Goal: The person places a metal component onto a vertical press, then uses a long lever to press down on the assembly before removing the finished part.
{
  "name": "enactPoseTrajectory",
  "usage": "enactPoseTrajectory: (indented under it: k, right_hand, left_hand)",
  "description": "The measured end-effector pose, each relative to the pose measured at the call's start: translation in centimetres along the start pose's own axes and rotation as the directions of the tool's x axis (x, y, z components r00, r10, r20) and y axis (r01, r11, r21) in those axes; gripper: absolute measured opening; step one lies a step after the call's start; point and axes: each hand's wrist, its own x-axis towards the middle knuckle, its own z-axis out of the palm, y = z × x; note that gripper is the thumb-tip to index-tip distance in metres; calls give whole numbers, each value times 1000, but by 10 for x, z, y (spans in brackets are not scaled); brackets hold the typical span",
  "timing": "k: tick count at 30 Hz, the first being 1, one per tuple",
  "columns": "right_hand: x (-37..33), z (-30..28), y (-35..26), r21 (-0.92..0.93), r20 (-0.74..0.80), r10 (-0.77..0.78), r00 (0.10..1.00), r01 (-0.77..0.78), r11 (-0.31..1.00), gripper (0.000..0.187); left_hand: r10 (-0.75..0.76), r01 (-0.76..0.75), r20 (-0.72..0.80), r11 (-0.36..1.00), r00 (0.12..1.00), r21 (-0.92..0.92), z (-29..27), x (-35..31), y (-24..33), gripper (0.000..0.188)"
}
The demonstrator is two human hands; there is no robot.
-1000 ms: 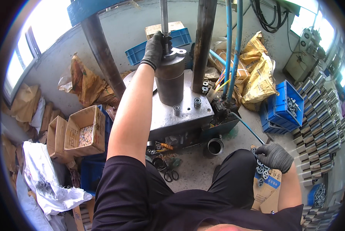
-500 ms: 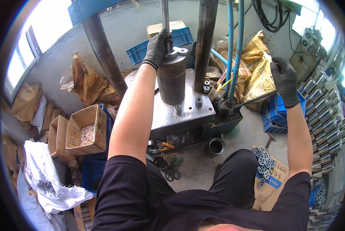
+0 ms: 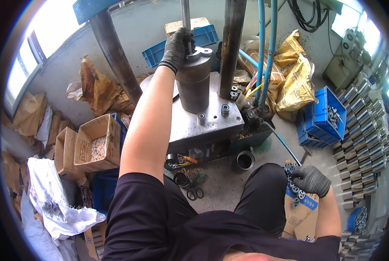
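Observation:
My left hand (image 3: 175,50), in a dark glove, is closed round the lower end of an upright metal rod (image 3: 186,15). Just below it stands a thick grey metal cylinder (image 3: 193,89) with a lug on top, resting on a steel press table (image 3: 186,128). My right hand (image 3: 312,180), gloved too, is closed at the end of a thin lever (image 3: 283,142) that slants down from the press's right side. Small round metal parts (image 3: 225,109) sit on the table's right corner. Under the right hand lie several spoked metal discs (image 3: 295,202) on flattened cardboard (image 3: 305,215).
Dark press columns (image 3: 232,52) and blue hoses (image 3: 269,56) rise behind the table. Blue crates of metal parts (image 3: 327,115) and stacked shiny tubes (image 3: 362,143) stand at right. Cardboard boxes (image 3: 97,141) and a white sack (image 3: 55,202) are at left; scissors (image 3: 195,193) and a pot (image 3: 245,161) lie below.
My right hand has come down toward me, and the lever has swung from nearly level to a downward slant. My left hand stays at the rod above the cylinder.

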Motion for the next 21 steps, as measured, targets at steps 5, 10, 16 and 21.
enactPoseTrajectory:
  k: [5,10,16,21]
  right_hand:
    - [7,-23,-12,-4,-69,58,996,-58,998,25]
    - [13,-38,-21,101,-306,-7,952,40,994,29]
    - [5,-21,-19,-77,-151,-24,988,13,997,28]
    - [7,-19,-20,29,-376,-23,926,36,999,24]
  left_hand:
    - [-14,14,-7,1000,1000,3,1,1,1,43]
    - [1,-1,4,1000,1000,-1,-1,5,-2,40]
    - [-8,9,-30,1000,1000,18,-1,4,-2,38]
    - [-2,3,-9,999,1000,36,-1,5,-1,37]
